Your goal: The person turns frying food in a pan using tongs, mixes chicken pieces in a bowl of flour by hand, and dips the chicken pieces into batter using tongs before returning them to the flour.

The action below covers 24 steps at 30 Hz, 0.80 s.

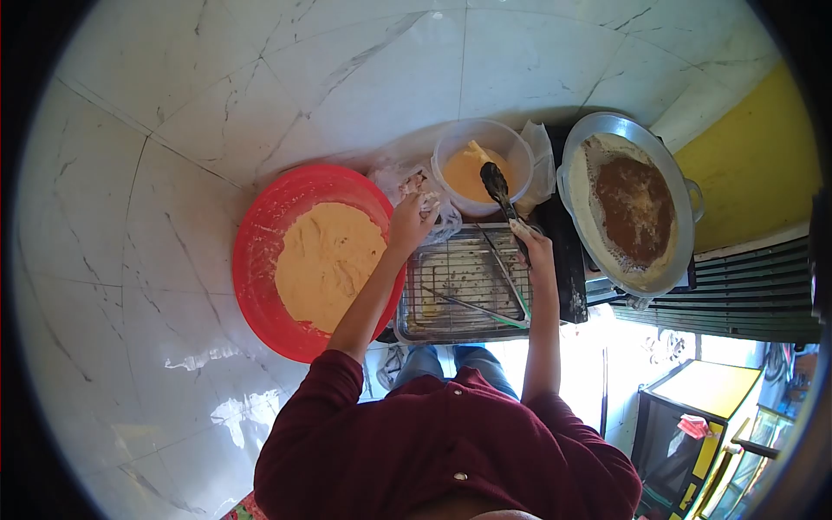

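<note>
My right hand (535,246) is closed round the handles of black-headed tongs (496,184). Their head reaches into a clear plastic tub (439,163) of pale orange batter (464,176). A batter-coated piece (477,152) lies at the tip of the tongs; whether they grip it is unclear. My left hand (414,220), its fingers curled and smeared with white, is at a clear plastic bag (446,227) holding pale pinkish pieces (413,184), perhaps raw meat. What those fingers hold is hidden. Left of that hand stands a red basin (260,251) with pale orange flour mix (329,260).
A wire rack in a metal tray (433,303) lies before me, with long metal tongs (507,273) across it. At right a big metal pan (568,186) holds brown oil with pale foam. Behind is a marbled tile wall (364,78). A yellow-topped cabinet (711,390) stands lower right.
</note>
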{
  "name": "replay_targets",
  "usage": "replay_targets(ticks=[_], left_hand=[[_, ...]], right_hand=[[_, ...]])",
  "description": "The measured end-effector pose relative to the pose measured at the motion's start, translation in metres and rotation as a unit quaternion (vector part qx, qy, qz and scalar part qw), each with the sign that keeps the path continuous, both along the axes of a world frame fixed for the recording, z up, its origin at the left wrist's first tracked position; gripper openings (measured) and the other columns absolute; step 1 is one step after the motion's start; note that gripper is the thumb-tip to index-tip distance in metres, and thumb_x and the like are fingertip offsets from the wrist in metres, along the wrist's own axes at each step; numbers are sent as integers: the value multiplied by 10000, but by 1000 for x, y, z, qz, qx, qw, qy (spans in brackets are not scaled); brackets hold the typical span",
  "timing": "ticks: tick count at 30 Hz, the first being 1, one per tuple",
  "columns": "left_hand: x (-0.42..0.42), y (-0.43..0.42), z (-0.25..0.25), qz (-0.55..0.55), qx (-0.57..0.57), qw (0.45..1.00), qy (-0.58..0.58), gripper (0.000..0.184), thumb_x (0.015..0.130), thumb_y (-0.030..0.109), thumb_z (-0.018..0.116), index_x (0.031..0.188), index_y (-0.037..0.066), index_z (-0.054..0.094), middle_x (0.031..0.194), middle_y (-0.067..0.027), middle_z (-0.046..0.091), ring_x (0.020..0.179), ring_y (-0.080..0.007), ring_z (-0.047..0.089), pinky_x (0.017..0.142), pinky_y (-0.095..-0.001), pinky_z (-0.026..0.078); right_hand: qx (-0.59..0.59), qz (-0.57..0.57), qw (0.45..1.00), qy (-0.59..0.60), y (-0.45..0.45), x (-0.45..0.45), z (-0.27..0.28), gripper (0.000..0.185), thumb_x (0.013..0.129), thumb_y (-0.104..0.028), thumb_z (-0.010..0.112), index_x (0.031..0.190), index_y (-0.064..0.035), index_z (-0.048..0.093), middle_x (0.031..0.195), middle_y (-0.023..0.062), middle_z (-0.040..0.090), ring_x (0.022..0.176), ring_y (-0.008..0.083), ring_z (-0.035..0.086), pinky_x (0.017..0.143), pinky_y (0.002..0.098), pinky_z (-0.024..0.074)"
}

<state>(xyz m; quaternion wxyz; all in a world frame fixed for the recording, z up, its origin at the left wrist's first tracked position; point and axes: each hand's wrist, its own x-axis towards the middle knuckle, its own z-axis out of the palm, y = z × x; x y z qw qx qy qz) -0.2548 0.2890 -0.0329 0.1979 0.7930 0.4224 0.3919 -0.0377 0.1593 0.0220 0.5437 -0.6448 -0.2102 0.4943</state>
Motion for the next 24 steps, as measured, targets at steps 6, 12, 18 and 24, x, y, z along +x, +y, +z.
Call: replay_targets(ticks=[6, 12, 18, 24], left_hand=[[-1, 2, -5, 4, 16, 1000, 0, 226, 739, 203, 596, 851, 11, 559, 834, -152, 564, 757, -332, 550, 654, -398, 441], [-1, 1, -4, 3, 10, 1000, 0, 231, 735, 207, 598, 853, 12, 565, 833, -154, 567, 745, -333, 553, 647, -401, 444], [-2, 0, -2, 2, 19, 1000, -14, 220, 733, 204, 600, 838, 13, 570, 814, -157, 569, 732, -335, 555, 648, -399, 445], [-3, 2, -8, 2, 19, 1000, 3, 243, 737, 211, 600, 824, -13, 561, 803, -175, 569, 731, -348, 553, 663, -404, 443]], right_hand=[[-4, 4, 1000, 17, -2, 2, -4, 246, 793, -201, 609, 959, -21, 625, 643, -20, 545, 415, 30, 406, 338, 182, 237], [15, 13, 999, 36, -4, 3, -4, 257, 783, -233, 623, 923, -18, 610, 646, -12, 542, 400, 40, 389, 345, 188, 243], [3, -3, 1000, 4, -9, -2, 0, 230, 787, -227, 616, 873, -14, 614, 621, -15, 532, 399, 41, 388, 348, 188, 245], [8, 2, 999, 31, -12, -5, 4, 227, 786, -222, 616, 887, -18, 621, 625, -17, 536, 400, 40, 389, 349, 185, 242]])
